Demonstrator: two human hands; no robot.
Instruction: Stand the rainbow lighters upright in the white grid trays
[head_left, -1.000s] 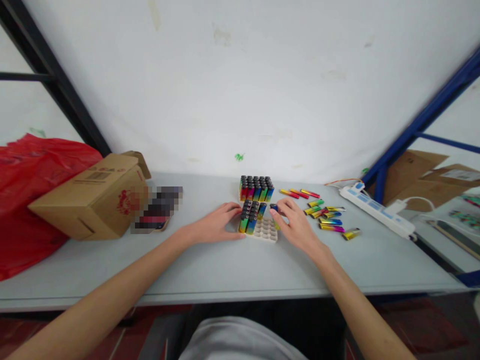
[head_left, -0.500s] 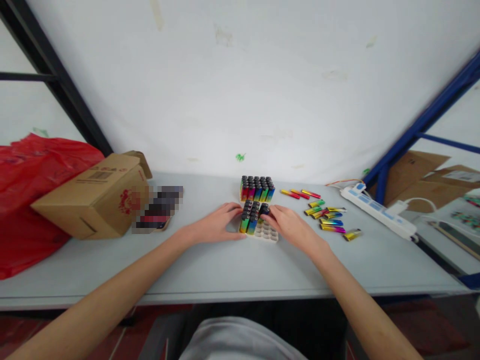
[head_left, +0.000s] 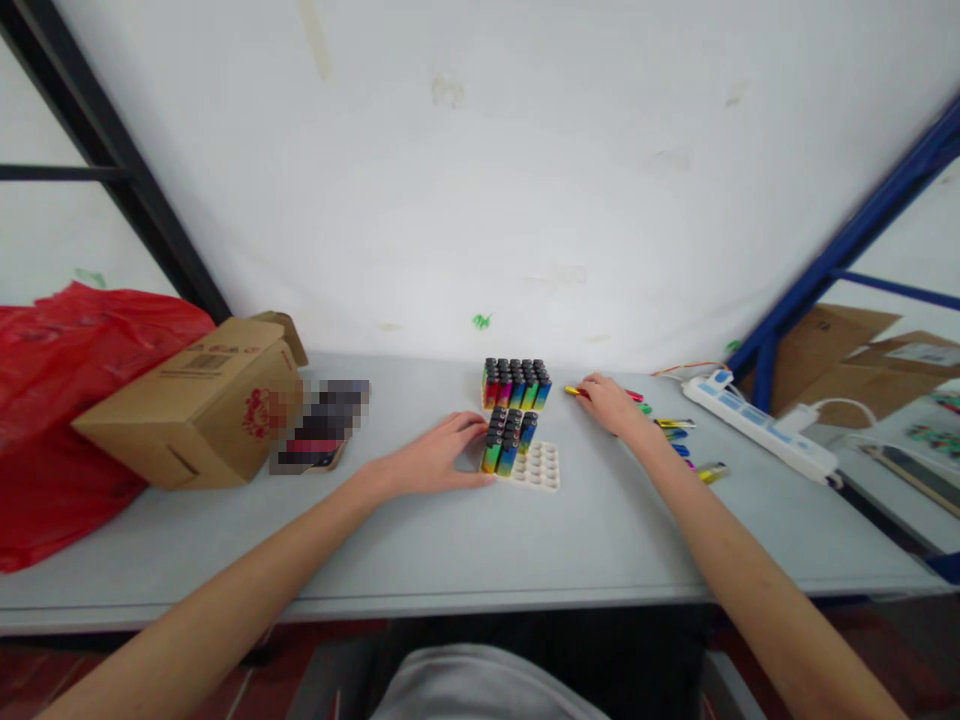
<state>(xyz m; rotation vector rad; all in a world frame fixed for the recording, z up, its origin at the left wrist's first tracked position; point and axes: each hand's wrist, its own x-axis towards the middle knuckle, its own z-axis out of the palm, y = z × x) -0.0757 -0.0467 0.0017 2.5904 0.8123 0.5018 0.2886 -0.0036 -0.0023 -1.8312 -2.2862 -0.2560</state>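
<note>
My left hand (head_left: 435, 455) curves around the left side of a white tray (head_left: 544, 478), fingers at the back and thumb along the front edge. Black-topped lighters (head_left: 498, 455) with shiny multicoloured bodies stand upright in the tray's left columns. Its right columns show bare round holes. My right hand (head_left: 606, 402) is at the back right, its fingertips closed around one end of a yellow-and-red lighter (head_left: 573, 390) lying on the table. Behind the tray stands a full block of upright lighters (head_left: 516, 385).
Several loose lighters (head_left: 677, 434) lie under and beyond my right forearm. A white power strip (head_left: 761, 420) runs along the right. To the left are a cardboard box (head_left: 202, 400), a red plastic bag (head_left: 67, 430) and a pixelated phone-like object (head_left: 319, 430). A white wall (head_left: 480, 200) stands behind the table.
My right hand has left a lighter in the tray's third column and moved right and back to the loose lighters. The left hand stays at the tray.
</note>
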